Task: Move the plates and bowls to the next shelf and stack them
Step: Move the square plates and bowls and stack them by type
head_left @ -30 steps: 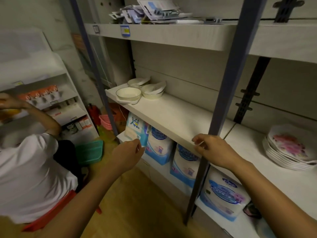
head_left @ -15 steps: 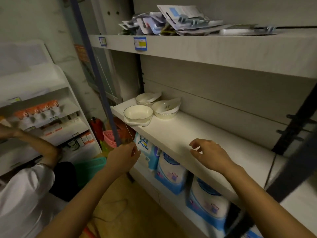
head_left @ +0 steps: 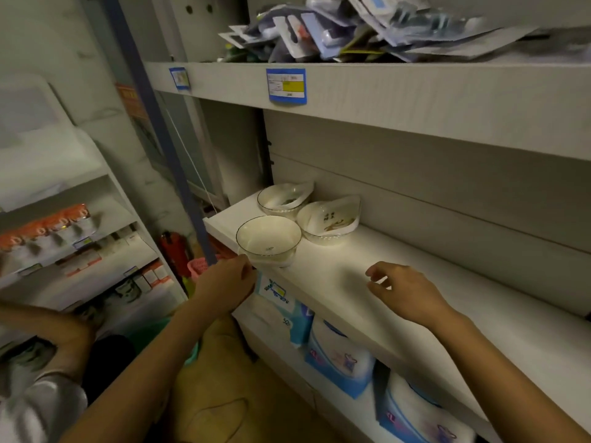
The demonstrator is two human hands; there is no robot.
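White front bowl (head_left: 268, 239) sits at the shelf (head_left: 351, 282) edge, nearest reach; left rear bowl (head_left: 284, 199) and right rear bowl (head_left: 329, 222) stand behind. Left-hand grip (head_left: 225, 284) curls at the front bowl's base, pinch unconfirmed. Right-hand grip (head_left: 406, 290) hovers loosely spread, empty, presumably to support.

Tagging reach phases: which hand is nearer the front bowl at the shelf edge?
Left. The left hand sits by the front bowl at its near edge, contact unclear; the right hand hovers over the shelf, well off to its right.

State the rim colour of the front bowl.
A thin dark line round the cream bowl; head view.
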